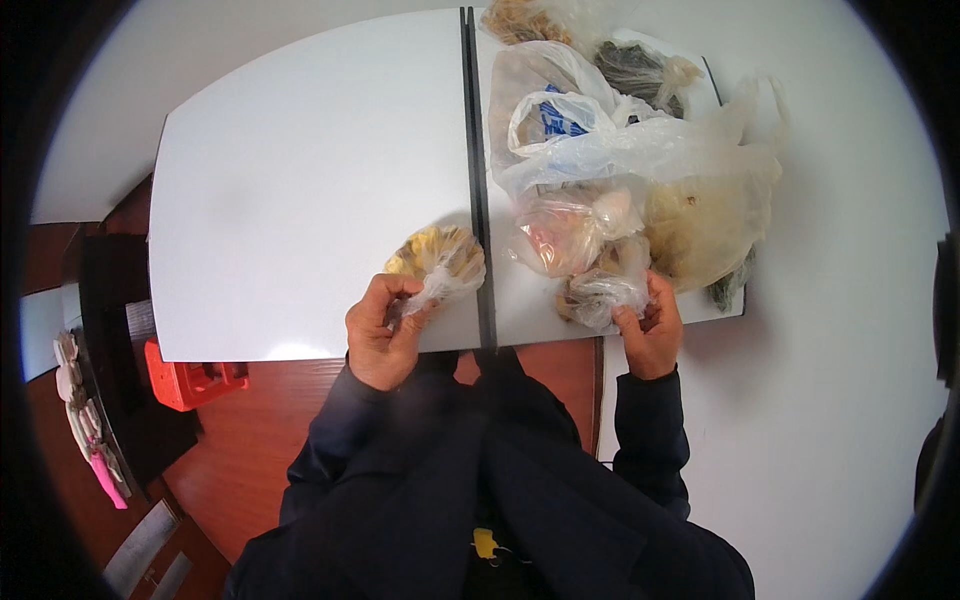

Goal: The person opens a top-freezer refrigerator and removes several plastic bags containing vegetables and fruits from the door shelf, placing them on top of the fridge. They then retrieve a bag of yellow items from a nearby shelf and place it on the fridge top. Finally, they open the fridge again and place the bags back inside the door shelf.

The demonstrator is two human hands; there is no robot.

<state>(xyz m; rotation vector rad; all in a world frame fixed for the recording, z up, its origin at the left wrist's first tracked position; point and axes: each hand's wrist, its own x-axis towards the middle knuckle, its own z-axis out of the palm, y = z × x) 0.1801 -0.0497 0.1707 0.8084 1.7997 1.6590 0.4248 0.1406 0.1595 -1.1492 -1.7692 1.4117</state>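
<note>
My left hand [388, 330] pinches the gathered neck of a clear plastic bag with yellow and brown pieces [439, 251], just left of the dark seam across the white table [315, 187]. To the right of that seam, my right hand [651, 326] grips the crumpled top of another clear bag [604, 296] with light brown contents. A knotted clear bag of pinkish contents [559, 232] lies right behind it. Beside that sits a larger translucent bag of yellowish-brown contents [701, 217]. What exactly the bags contain is hard to tell through the plastic.
A white plastic carrier bag with blue print [559, 112] lies behind the smaller bags. Farther back are a bag of dark green contents [637, 71] and a bag of orange-brown pieces [525, 22]. A red plastic crate [169, 379] stands on the floor by the table's left corner.
</note>
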